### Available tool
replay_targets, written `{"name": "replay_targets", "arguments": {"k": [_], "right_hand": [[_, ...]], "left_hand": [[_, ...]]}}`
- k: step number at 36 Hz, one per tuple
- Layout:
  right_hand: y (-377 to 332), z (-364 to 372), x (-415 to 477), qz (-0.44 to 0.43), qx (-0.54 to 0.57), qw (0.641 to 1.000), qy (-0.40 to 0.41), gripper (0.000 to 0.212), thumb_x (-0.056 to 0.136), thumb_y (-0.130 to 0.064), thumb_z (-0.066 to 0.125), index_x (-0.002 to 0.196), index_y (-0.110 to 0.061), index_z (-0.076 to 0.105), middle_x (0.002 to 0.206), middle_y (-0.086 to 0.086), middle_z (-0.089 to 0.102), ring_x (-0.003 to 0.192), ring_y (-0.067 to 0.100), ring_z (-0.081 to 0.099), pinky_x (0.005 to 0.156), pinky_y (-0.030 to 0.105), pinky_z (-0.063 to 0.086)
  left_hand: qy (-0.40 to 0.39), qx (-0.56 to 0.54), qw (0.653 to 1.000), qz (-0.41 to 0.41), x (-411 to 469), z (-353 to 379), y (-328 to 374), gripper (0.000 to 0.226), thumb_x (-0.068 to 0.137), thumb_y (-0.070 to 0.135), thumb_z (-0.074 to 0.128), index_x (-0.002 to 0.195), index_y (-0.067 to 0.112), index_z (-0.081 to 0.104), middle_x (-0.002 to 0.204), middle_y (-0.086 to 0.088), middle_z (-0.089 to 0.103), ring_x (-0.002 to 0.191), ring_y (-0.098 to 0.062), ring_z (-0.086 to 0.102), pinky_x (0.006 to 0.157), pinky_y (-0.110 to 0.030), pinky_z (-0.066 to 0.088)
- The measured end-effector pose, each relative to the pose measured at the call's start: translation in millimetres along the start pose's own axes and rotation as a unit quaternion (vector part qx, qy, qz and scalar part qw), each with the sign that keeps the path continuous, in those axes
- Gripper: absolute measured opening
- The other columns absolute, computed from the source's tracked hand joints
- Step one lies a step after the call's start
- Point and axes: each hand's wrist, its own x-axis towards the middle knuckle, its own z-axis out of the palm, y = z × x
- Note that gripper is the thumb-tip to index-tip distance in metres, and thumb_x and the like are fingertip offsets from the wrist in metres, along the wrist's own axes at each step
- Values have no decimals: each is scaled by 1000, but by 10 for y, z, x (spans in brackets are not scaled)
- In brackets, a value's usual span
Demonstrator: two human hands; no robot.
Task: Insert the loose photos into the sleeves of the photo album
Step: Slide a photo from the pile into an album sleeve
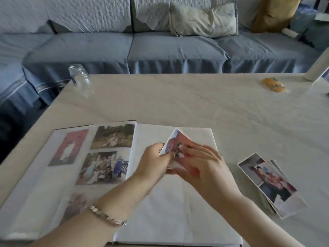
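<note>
From the head camera, a big photo album (160,202) lies open on the pale surface (195,104). Its left page already has pictures in it. Over the white right page, the left hand (153,163) pinches the left edge of one photo (178,141). The right hand (206,168) lies on the same photo, fingers spread flat, thumb under its bottom edge. The photo is tilted, one corner pointing up. A stack of loose photos (270,182) waits just right of the album. A glass jar (80,77) stands far back on the left.
</note>
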Motion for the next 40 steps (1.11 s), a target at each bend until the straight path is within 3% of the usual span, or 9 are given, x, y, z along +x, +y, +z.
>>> {"name": "replay_targets", "arguments": {"k": [3, 5, 9, 14, 20, 25, 31, 36, 40], "right_hand": [[-218, 114, 229, 126, 99, 985, -59, 53, 80, -40, 67, 127, -17, 57, 133, -6, 52, 122, 10, 45, 98, 16, 31], [-331, 208, 362, 177, 125, 971, -101, 63, 79, -32, 72, 135, -21, 46, 129, -9, 50, 120, 9, 45, 88, 7, 28], [-585, 467, 575, 181, 272, 925, -193, 21, 76, -17, 76, 79, -33, 63, 76, -21, 64, 70, 1, 63, 59, 9, 48], [-955, 860, 644, 177, 293, 912, -227, 17, 76, -15, 75, 75, -29, 66, 77, -13, 69, 71, 9, 68, 65, 31, 58], [-1340, 1303, 620, 152, 222, 938, -217, 35, 82, -10, 67, 113, -20, 56, 89, -7, 65, 83, 13, 63, 73, 25, 55], [-1480, 1530, 587, 108, 159, 945, -263, 73, 88, -5, 55, 144, -33, 16, 94, 3, 67, 82, 19, 64, 78, 39, 55], [-1543, 1552, 580, 81, 137, 944, -291, 27, 92, -9, 52, 117, -16, 57, 105, 1, 66, 92, 16, 61, 84, 31, 51], [-1532, 1546, 577, 76, 118, 946, -292, 16, 92, -10, 54, 104, -12, 66, 100, 1, 67, 88, 16, 62, 83, 31, 53], [-1527, 1540, 585, 77, 114, 942, -305, 19, 93, -11, 52, 106, -12, 67, 103, 2, 67, 88, 15, 62, 83, 27, 53]], "left_hand": [[3, 136, 990, 46, 2, -434, -92, 10, 88, 10, 62, 78, 8, 62, 73, -8, 67, 71, -25, 67, 70, -44, 57], [-10, 171, 984, 55, -48, -721, -127, 7, 84, 13, 68, 80, 10, 64, 77, -11, 69, 72, -22, 67, 72, -46, 56], [-19, 139, 989, 46, -211, -1208, -125, 7, 81, 17, 69, 89, 16, 68, 80, -2, 73, 74, -13, 69, 60, -27, 56], [93, 216, 971, 41, -321, -1785, -342, 40, 77, 52, 53, 99, 19, 62, 85, 7, 70, 71, -5, 66, 68, -20, 49], [158, 415, 893, -73, -479, -2285, -1035, 75, 68, 76, 45, 118, 21, 47, 119, 5, 52, 103, -10, 53, 84, -26, 49], [167, 441, 876, -101, -596, -2256, -1277, 47, 86, 57, 49, 114, 19, 43, 110, 9, 45, 98, -7, 50, 79, -20, 40], [199, 435, 877, -54, -683, -2210, -1234, 40, 90, 52, 46, 118, 23, 47, 112, 12, 52, 92, -3, 54, 73, -14, 41], [223, 490, 841, -46, -707, -2208, -1139, 24, 95, 42, 46, 104, 21, 55, 104, 8, 57, 87, -6, 55, 74, -17, 46], [147, 558, 815, -56, -705, -2196, -1052, 34, 92, 29, 56, 123, 20, 47, 120, 5, 52, 106, -12, 51, 88, -24, 47]]}}
